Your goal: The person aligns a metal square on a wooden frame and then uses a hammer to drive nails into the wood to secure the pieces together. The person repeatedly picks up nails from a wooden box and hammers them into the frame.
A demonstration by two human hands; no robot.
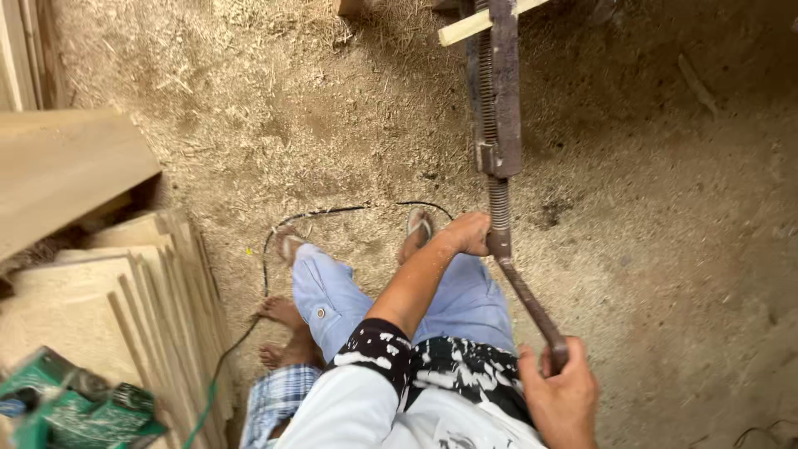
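A long rusty metal bar clamp (501,100) hangs upright in front of me over the sawdust floor. My left hand (467,234) is closed around the lower end of its threaded screw. My right hand (564,397) grips the clamp's crank handle (532,308), which slants down towards me. A pale wooden strip (465,26) lies across the clamp's top end. Below are my legs in blue jeans and sandals.
Stacked pale wooden boards (133,291) fill the left side, with a green power tool (79,407) resting on them. A black cable (332,211) curves over the sawdust-covered floor (665,208). Another person's bare feet (281,313) and checked shorts (274,397) are at my left.
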